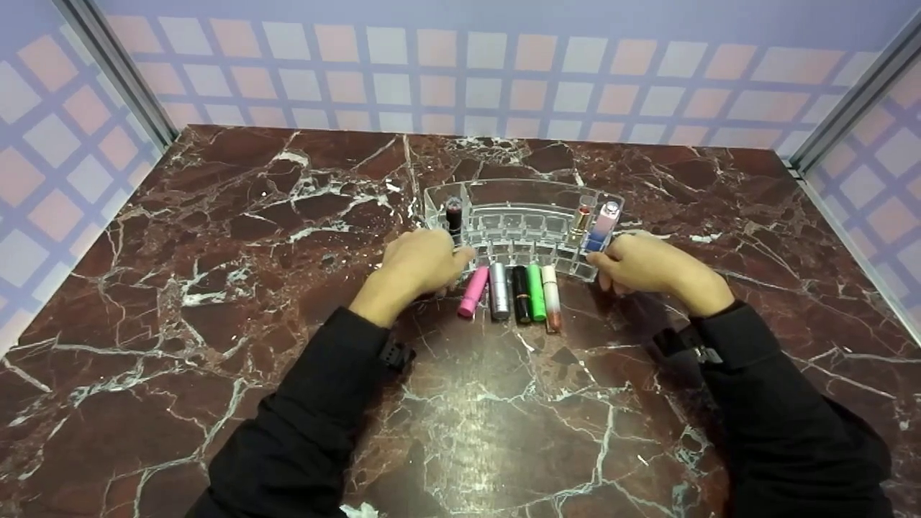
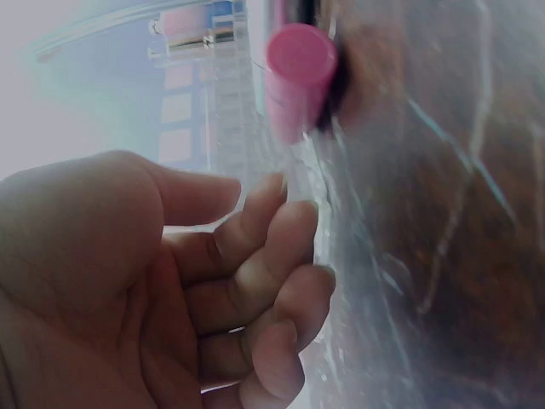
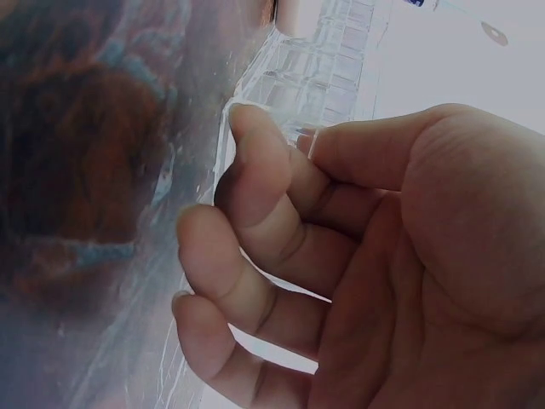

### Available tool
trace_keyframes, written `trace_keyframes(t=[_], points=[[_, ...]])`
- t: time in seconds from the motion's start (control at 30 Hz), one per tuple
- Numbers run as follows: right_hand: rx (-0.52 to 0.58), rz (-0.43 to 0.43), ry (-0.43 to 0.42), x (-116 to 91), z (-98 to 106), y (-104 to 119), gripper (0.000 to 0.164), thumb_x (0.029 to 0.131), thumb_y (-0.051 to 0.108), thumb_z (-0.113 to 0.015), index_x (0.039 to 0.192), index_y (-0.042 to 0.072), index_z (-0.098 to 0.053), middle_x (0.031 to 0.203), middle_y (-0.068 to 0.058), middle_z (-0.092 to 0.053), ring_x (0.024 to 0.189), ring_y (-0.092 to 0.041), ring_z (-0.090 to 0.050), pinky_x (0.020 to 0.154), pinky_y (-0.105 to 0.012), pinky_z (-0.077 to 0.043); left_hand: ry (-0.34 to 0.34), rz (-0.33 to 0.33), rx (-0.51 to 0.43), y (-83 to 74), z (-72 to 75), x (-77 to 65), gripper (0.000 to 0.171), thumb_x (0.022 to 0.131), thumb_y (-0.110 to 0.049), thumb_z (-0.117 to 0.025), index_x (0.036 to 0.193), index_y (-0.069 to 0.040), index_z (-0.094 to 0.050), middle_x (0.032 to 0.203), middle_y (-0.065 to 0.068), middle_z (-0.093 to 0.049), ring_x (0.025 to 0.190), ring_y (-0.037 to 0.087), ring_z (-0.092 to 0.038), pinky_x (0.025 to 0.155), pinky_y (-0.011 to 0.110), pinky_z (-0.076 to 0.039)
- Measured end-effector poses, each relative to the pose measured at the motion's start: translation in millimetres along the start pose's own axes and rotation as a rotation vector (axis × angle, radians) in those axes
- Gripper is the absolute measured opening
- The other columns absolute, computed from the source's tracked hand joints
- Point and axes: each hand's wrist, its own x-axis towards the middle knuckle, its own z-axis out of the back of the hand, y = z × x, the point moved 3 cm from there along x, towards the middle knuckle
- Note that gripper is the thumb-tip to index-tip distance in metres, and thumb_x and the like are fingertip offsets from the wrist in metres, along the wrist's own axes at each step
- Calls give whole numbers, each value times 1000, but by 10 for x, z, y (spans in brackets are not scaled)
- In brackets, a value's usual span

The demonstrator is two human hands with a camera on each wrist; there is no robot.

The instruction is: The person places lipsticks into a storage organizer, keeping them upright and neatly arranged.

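Working with both hands at a clear lipstick stand (image 1: 518, 210), a bit above and right of the frame's middle. Pinching its right front corner with the fingers of the right hand (image 1: 644, 262); bending the fingers of the left hand (image 1: 423, 260) by its left end, but cannot tell if gripping there. Probably steadying the stand or setting it straight. For the next move, would need a soft, even touch from both sides, and care not to knock the pink tube (image 1: 473, 293), silver tube (image 1: 499, 291), black tube (image 1: 522, 295), green tube (image 1: 537, 293) or white-and-red tube (image 1: 552, 298), lying in a row just in front. Find lots of room on the marble surface (image 1: 216, 288) at the left, and at bottom centre between the black sleeves (image 1: 288, 439). Find less behind, toward the back edge near the wall (image 1: 446, 65).
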Motion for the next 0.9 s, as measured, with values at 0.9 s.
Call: trace_keyframes(t=[0.9], points=[[24, -15, 17, 0, -4, -8, 49, 110, 33, -44, 75, 10, -71, 62, -2, -65, 58, -18, -63, 61, -36, -48, 235, -76, 112, -78, -77, -93, 50, 101, -54, -55, 71, -16, -64, 64, -2, -56, 54, 12, -50, 55, 28, -44]])
